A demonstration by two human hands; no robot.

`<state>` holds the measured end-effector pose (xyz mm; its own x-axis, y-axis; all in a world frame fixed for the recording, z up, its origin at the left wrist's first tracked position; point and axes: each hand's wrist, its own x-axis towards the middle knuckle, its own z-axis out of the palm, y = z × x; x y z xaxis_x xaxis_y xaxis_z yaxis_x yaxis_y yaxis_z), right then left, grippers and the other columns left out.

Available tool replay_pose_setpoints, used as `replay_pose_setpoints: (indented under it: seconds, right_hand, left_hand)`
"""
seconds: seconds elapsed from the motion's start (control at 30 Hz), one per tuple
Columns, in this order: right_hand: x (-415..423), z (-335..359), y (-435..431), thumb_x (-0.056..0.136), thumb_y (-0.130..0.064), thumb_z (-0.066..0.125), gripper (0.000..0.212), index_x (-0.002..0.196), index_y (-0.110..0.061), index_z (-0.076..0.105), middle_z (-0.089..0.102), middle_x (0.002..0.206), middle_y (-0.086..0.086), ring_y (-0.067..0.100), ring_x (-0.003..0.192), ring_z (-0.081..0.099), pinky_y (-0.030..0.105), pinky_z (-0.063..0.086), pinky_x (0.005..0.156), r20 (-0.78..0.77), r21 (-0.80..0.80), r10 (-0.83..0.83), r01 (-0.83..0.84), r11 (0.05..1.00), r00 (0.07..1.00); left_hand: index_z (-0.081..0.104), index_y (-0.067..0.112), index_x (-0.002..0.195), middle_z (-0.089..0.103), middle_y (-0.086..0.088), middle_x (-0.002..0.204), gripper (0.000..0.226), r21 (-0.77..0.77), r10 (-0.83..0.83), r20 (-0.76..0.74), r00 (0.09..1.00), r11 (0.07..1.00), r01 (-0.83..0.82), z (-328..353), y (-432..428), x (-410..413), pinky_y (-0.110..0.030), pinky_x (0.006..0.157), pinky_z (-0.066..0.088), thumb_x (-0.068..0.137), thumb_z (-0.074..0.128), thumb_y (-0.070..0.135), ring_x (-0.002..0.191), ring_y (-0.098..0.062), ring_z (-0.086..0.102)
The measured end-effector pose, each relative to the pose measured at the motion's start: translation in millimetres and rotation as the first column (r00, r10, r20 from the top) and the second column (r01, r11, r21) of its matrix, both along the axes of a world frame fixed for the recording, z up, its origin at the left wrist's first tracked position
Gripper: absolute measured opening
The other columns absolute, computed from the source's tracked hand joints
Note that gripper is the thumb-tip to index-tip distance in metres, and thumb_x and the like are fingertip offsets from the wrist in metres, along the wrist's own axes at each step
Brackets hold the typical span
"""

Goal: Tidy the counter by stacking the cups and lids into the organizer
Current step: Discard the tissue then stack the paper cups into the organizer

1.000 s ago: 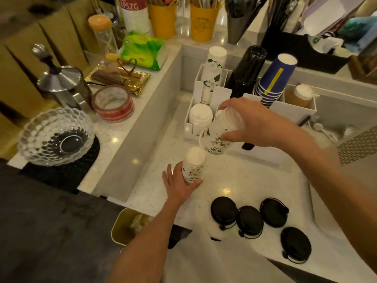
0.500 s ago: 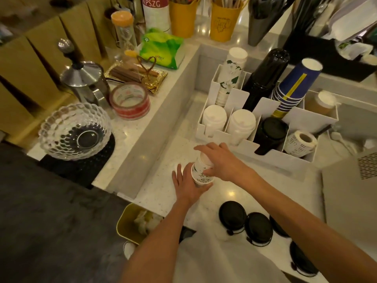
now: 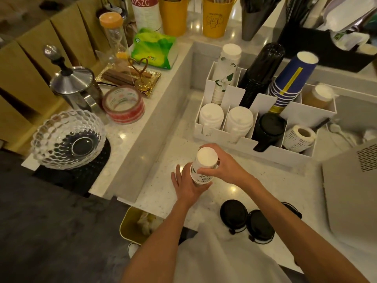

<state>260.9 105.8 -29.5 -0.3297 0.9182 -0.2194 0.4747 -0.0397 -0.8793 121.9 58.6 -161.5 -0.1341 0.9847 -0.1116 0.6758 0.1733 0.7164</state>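
A short stack of white paper cups (image 3: 204, 166) with green print stands upside down on the counter, in front of the white organizer (image 3: 263, 152). My left hand (image 3: 186, 185) cups its lower side. My right hand (image 3: 223, 165) grips it near the top from the right. The organizer holds white cup stacks (image 3: 211, 117), another white stack (image 3: 238, 121), a tall flower-print stack (image 3: 225, 72), black cups (image 3: 260, 72), blue cups (image 3: 291, 78) and black lids (image 3: 269, 129). Loose black lids (image 3: 233, 214) lie on the counter near me; a second one (image 3: 260, 225) is beside the first.
A raised ledge on the left carries a glass bowl (image 3: 68, 138), a steel press pot (image 3: 74, 84), a tape roll (image 3: 123, 104) and a green tissue pack (image 3: 155, 48). A label roll (image 3: 299, 136) sits in the organizer. A grey machine (image 3: 350, 193) stands at right. A yellow bin (image 3: 130, 223) is below the counter edge.
My right hand put a cup stack into the organizer, then came down onto the cups by my left hand. The stack under both hands now stands taller.
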Motion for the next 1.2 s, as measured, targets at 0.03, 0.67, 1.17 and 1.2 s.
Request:
replay_pose_setpoints:
  seconds: [0.03, 0.67, 1.17, 1.2]
  right_hand:
    - [-1.3, -1.1, -1.9, 0.062, -0.047, 0.084, 0.069, 0.12, -0.045, 0.047, 0.056, 0.118, -0.025, 0.001, 0.114, 0.053, 0.028, 0.05, 0.093, -0.012, 0.01, -0.008, 0.009, 1.0, 1.0]
    - [-11.2, -60.9, -25.6, 0.067, -0.039, 0.085, 0.088, 0.124, -0.068, 0.024, 0.046, 0.134, -0.024, -0.007, 0.125, 0.045, 0.012, 0.042, 0.099, -0.114, -0.07, -0.149, 0.141, 0.987, 0.982]
    - [-3.2, -44.5, -8.3, 0.066, -0.037, 0.086, 0.094, 0.128, -0.062, 0.02, 0.044, 0.132, -0.028, -0.01, 0.124, 0.044, 0.011, 0.043, 0.096, -0.101, -0.032, -0.083, 0.081, 0.996, 0.991]
    - [-1.1, -35.5, -2.8, 0.066, -0.036, 0.086, 0.093, 0.127, -0.062, 0.02, 0.044, 0.131, -0.03, -0.014, 0.123, 0.044, 0.009, 0.042, 0.094, -0.111, -0.021, -0.104, 0.102, 0.995, 0.988]
  left_hand:
    - [0.026, 0.02, 0.145, 0.029, -0.004, 0.154, 0.102, 0.002, -0.001, -0.003, 1.0, 1.0, 0.001, -0.2, -0.2, 0.0, -0.047, 0.117, -0.009, 0.066, 0.073, 0.065, 0.148, -0.022, 0.0]
    - [0.021, 0.018, 0.148, 0.024, -0.006, 0.157, 0.097, -0.035, -0.085, 0.01, 0.996, 0.996, 0.085, 0.1, -1.3, -7.0, -0.047, 0.118, -0.011, 0.072, 0.073, 0.05, 0.148, -0.021, -0.005]
    - [0.015, 0.029, 0.147, 0.024, -0.009, 0.153, 0.078, -0.264, -0.326, 0.043, 0.944, 0.908, 0.326, 30.8, 26.3, -42.6, -0.05, 0.118, 0.008, 0.076, 0.047, 0.027, 0.144, -0.032, 0.01]
    - [0.021, 0.029, 0.146, 0.032, -0.007, 0.151, 0.073, -0.184, -0.279, 0.082, 0.957, 0.939, 0.29, 39.5, 35.6, -43.2, -0.048, 0.115, 0.019, 0.079, 0.049, 0.019, 0.14, -0.031, 0.022]
